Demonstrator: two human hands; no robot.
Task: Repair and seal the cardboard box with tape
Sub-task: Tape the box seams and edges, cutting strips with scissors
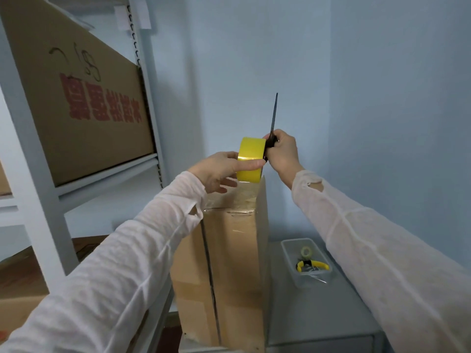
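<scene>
From the head camera, the left hand (219, 171) grips a yellow tape roll (252, 151), thumb laid across its outer face and fingers curled beneath. The roll sits just above the far top edge of the tall cardboard box (234, 263), whose top is covered in glossy clear tape. The right hand (284, 154) is clamped on the dark handles of a pair of scissors (274, 115) right beside the roll, with the closed blades pointing straight up. The box stands upright at the left edge of a grey surface (318, 314). To its right a clear plastic container (288, 253) holds yellow-handled pliers (312, 264) and a small tape roll (306, 251). On the left, a metal shelf rack (150, 98) carries a large carton (76, 110) with red print.
</scene>
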